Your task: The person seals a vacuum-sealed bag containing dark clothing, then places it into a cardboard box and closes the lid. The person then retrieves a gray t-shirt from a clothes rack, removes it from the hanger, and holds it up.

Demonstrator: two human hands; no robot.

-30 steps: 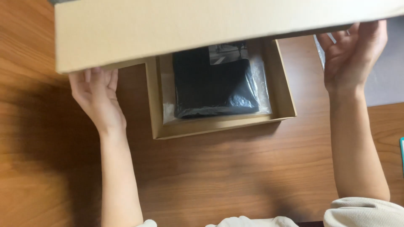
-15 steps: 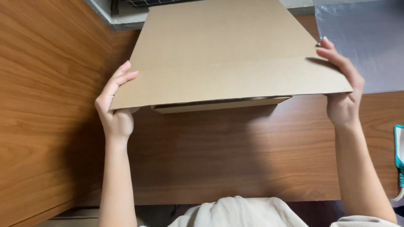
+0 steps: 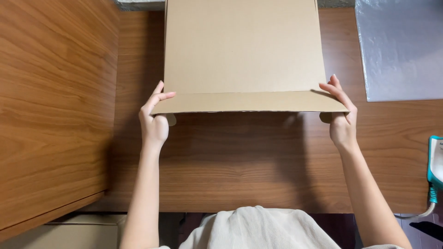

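The big brown cardboard box (image 3: pixel 244 50) lies flat in the middle of the wooden table (image 3: pixel 240 161). Its lid is down, and the front flap (image 3: pixel 249 102) sticks out toward the near side, not tucked in yet. The left hand (image 3: pixel 154 121) pinches the flap's left corner. The right hand (image 3: pixel 342 117) pinches its right corner. A shiny plastic sheet (image 3: pixel 401 50) lies far right. A teal and white tool (image 3: pixel 434 168) sits near right.
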